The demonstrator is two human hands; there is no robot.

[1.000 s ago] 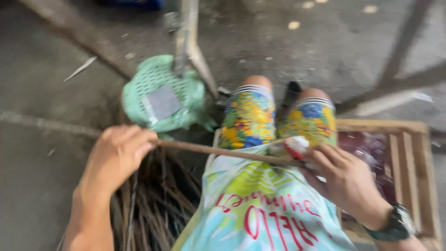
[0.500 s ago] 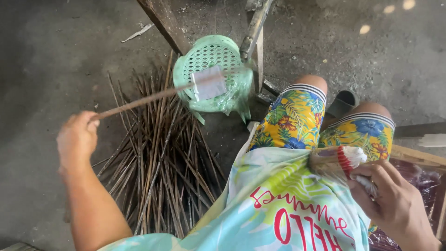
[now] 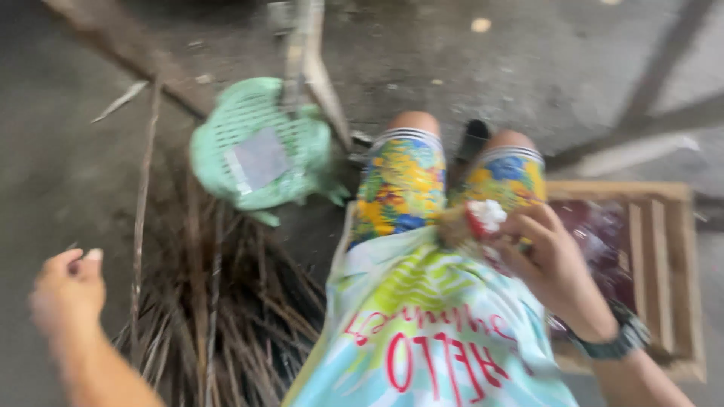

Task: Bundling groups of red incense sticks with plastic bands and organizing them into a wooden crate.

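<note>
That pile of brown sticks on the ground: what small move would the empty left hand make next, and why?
Probably reach down for another stick from the pile of sticks. The left hand hangs open and empty right beside it, while the right hand holds a small red-and-white thing over the lap.

The left hand (image 3: pixel 69 290) hangs out at eight o'clock, forearm running down to the bottom edge, fingers (image 3: pixel 89 256) loosely curled and holding nothing. The right hand (image 3: pixel 554 264) sits at three o'clock over the lap, wrist bent inward, its fingers closed in a grip. Both are blurred.
</note>
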